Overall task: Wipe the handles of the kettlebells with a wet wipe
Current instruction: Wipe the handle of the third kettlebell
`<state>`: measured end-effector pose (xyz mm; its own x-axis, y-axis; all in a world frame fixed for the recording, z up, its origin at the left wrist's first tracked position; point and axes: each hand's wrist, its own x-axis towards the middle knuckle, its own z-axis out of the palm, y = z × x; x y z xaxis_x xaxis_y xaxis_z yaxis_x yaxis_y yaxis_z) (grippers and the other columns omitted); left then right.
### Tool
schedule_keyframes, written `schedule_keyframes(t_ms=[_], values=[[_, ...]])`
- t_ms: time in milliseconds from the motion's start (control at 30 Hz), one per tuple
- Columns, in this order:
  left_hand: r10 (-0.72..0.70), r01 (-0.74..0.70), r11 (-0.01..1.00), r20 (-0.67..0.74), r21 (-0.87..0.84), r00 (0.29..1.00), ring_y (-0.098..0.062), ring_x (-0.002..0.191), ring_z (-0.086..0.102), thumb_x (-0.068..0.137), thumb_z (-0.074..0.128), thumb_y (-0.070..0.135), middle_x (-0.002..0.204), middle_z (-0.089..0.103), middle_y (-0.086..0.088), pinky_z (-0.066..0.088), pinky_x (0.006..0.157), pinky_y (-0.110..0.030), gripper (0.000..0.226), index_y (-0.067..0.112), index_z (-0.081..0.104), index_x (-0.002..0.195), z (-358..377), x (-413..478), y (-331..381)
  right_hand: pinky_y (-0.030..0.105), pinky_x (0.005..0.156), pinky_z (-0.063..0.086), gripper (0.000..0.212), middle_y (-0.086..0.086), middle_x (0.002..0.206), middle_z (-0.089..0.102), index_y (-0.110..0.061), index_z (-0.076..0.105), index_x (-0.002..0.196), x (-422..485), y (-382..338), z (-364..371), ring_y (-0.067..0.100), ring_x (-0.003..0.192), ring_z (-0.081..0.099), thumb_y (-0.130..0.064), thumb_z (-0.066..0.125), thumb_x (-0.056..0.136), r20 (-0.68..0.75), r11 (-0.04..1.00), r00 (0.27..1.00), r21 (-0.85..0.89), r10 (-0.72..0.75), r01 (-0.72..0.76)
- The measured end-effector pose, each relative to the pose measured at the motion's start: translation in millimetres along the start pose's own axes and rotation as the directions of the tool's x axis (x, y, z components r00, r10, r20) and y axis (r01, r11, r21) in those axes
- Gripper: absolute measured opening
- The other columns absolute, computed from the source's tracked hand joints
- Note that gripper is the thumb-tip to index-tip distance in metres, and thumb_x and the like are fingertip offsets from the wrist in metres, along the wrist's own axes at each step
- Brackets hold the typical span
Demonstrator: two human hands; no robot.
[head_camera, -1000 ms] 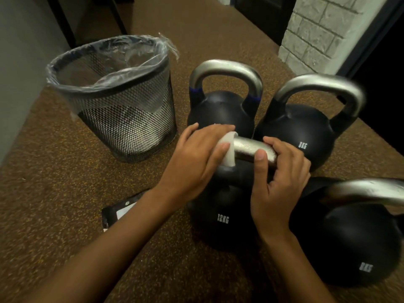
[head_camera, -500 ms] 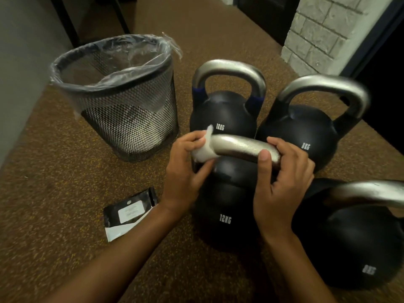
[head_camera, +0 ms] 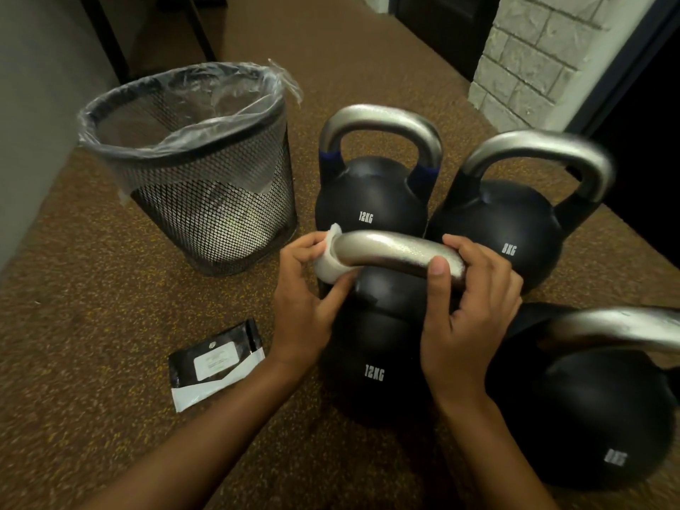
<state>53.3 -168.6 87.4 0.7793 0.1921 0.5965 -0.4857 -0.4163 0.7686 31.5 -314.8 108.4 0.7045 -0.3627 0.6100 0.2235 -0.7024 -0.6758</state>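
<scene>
Left hand (head_camera: 305, 307) pinching wet wipe (head_camera: 328, 263) around left bend of near 12KG kettlebell's handle (head_camera: 390, 252), slid further left and down the curve than 0.5 s ago. Right hand (head_camera: 467, 307) gripping handle's right end, unchanged. Wipe packet (head_camera: 215, 364) left of that kettlebell, mesh bin (head_camera: 195, 171) beyond.

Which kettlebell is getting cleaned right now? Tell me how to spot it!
Find the mesh wastebasket; four black kettlebells sit to its right. It's the near 12KG kettlebell, the only one with both hands on its handle and a white wet wipe wrapped around it.
</scene>
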Motion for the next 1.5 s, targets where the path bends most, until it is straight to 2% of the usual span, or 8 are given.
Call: schedule_keyframes(t_ms=[367, 467, 633, 800, 967, 1067, 1233, 1500], values=[[0.362, -0.404, 0.911, 0.309, 0.085, 0.88, -0.018, 0.119, 0.048, 0.079, 0.065, -0.001, 0.122, 0.054, -0.006, 0.039, 0.105, -0.038, 0.039, 0.01, 0.047, 0.112, -2.2, 24.5, 19.8, 0.038, 0.094, 0.035, 0.034, 0.002, 0.114, 0.057, -0.019, 0.058, 0.115, 0.0, -0.6, 2.4, 0.016, 0.108, 0.045, -0.038, 0.039, 0.095, -0.013, 1.0, 1.0, -0.015, 0.002, -0.002], [0.247, -0.268, 0.962, 0.258, 0.05, 0.934, -0.015, 0.121, 0.05, 0.079, 0.068, 0.007, 0.125, 0.054, -0.006, 0.041, 0.104, -0.038, 0.04, 0.011, 0.047, 0.114, -10.8, 20.1, 6.2, 0.038, 0.094, 0.034, 0.034, 0.002, 0.114, 0.056, -0.019, 0.058, 0.116, -0.3, 0.5, 0.3, 0.016, 0.108, 0.045, -0.038, 0.04, 0.095, -0.012, 1.0, 1.0, -0.012, 0.0, 0.0], [-0.009, 0.003, 0.999, 0.141, 0.045, 0.99, 0.011, 0.113, 0.051, 0.075, 0.072, 0.022, 0.115, 0.055, 0.021, 0.041, 0.096, -0.013, 0.041, 0.017, 0.05, 0.109, -15.0, 9.1, 4.3, 0.039, 0.094, 0.035, 0.033, 0.001, 0.114, 0.057, -0.018, 0.059, 0.115, -0.3, -1.0, 0.8, 0.017, 0.108, 0.045, -0.037, 0.041, 0.094, -0.015, 1.0, 1.0, 0.0, 0.005, -0.005], [0.182, -0.206, 0.976, 0.264, 0.067, 0.947, -0.01, 0.123, 0.049, 0.08, 0.069, 0.011, 0.128, 0.053, -0.002, 0.04, 0.105, -0.031, 0.046, 0.012, 0.046, 0.12, -12.4, 19.7, 12.8, 0.038, 0.094, 0.033, 0.034, 0.003, 0.114, 0.057, -0.018, 0.059, 0.115, -0.4, -1.1, 1.5, 0.018, 0.108, 0.045, -0.038, 0.04, 0.095, -0.027, 1.0, 1.0, -0.017, 0.006, -0.006], [0.337, -0.381, 0.922, 0.345, 0.067, 0.876, -0.017, 0.127, 0.046, 0.083, 0.064, 0.004, 0.131, 0.048, -0.003, 0.034, 0.11, -0.04, 0.046, 0.01, 0.044, 0.123, -6.3, 24.8, 17.4, 0.037, 0.094, 0.033, 0.034, 0.002, 0.114, 0.056, -0.019, 0.058, 0.115, -0.9, -0.6, 2.4, 0.017, 0.108, 0.044, -0.038, 0.039, 0.095, -0.024, 1.0, 1.0, -0.018, 0.01, -0.011], [0.297, -0.33, 0.943, 0.336, 0.044, 0.894, -0.014, 0.128, 0.045, 0.082, 0.066, 0.005, 0.133, 0.049, -0.002, 0.036, 0.108, -0.04, 0.048, 0.01, 0.045, 0.125, -10.6, 23.0, 9.6, 0.036, 0.094, 0.032, 0.034, 0.001, 0.114, 0.056, -0.019, 0.058, 0.116, -0.7, -0.8, 1.6, 0.016, 0.108, 0.044, -0.039, 0.039, 0.095, -0.017, 1.0, 1.0, -0.016, 0.01, -0.01], [0.012, -0.032, 0.997, 0.271, 0.067, 0.963, 0.002, 0.12, 0.049, 0.081, 0.064, 0.03, 0.126, 0.052, 0.01, 0.043, 0.101, -0.026, 0.043, 0.024, 0.048, 0.121, -21.4, 15.1, 3.7, 0.035, 0.095, 0.032, 0.034, 0.0, 0.114, 0.056, -0.021, 0.058, 0.116, -0.1, -0.6, 0.4, 0.015, 0.107, 0.044, -0.039, 0.039, 0.095, -0.007, 1.0, 1.0, -0.007, 0.014, -0.014], [0.117, -0.169, 0.981, 0.408, 0.093, 0.905, -0.009, 0.125, 0.046, 0.082, 0.066, 0.023, 0.131, 0.053, 0.001, 0.037, 0.107, -0.029, 0.049, 0.009, 0.05, 0.127, -18.5, 27.4, 27.2, 0.034, 0.094, 0.032, 0.034, 0.001, 0.114, 0.056, -0.019, 0.058, 0.115, -0.3, -2.0, 1.9, 0.017, 0.107, 0.045, -0.039, 0.039, 0.095, -0.026, 1.0, 1.0, -0.015, 0.011, -0.012]])
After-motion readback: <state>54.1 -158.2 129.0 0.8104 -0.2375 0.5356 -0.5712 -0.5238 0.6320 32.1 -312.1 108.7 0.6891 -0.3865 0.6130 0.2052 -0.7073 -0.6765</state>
